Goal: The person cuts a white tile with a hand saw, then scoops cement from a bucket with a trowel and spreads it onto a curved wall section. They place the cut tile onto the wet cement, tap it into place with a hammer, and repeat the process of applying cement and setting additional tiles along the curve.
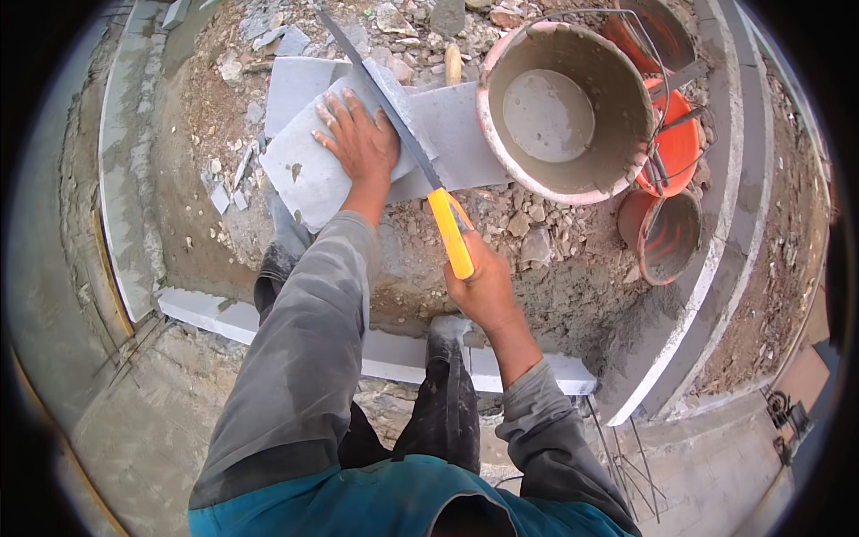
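Observation:
A pale grey lightweight concrete block lies tilted on the rubble ahead of me. My left hand rests flat on its top, fingers spread. In my right hand is the yellow handle of a hand saw, gripped with the fingers wrapped round it. The saw's long dark blade crosses the block near its right side, slanting toward the far left. A second grey block lies under or behind the first, to the right. Another piece of block shows at the far left of it.
At the right stands a large bucket with grey wet mix inside. Beside it are an orange bucket with tools and a smaller bucket. Low block walls edge both sides. Rubble covers the ground; steel bars stick up near right.

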Demonstrator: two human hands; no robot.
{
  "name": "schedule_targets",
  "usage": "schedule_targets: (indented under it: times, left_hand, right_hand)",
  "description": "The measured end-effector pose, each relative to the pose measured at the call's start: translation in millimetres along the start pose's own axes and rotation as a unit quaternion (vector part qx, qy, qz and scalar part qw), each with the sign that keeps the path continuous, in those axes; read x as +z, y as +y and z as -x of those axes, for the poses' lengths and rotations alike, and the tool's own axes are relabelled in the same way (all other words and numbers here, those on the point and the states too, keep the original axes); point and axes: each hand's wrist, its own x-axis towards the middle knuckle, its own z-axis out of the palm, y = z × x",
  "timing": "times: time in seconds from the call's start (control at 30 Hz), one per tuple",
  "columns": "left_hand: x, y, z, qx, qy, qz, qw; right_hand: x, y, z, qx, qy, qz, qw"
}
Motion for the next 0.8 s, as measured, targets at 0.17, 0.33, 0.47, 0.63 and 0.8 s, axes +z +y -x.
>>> schedule_targets:
  times: [0.17, 0.33, 0.47, 0.63, 0.8]
  left_hand:
    - [9.1, 5.6, 1.9, 0.027, 0.057, 0.023, 0.998]
    - [-2.2, 11.2, -12.1, 0.028, 0.051, 0.037, 0.998]
    - [0.1, 7.6, 0.4, 0.022, 0.018, 0.033, 0.999]
    - [-3.9, 9.9, 0.4, 0.028, 0.026, 0.029, 0.999]
    - [1.1, 4.8, 5.7, 0.028, 0.043, 0.030, 0.998]
  right_hand:
    - [-20.0, 8.8, 43.1, -0.022, 0.037, 0.016, 0.999]
    - [3.2, -8.4, -37.7, -0.048, 0.030, 0.012, 0.998]
    - [-19.7, 0.2, 42.9, 0.023, 0.007, 0.015, 1.000]
    - [-9.0, -2.4, -13.4, -0.001, -0.010, 0.013, 1.000]
    - [-9.5, 3.8, 16.4, 0.011, 0.028, -0.013, 0.999]
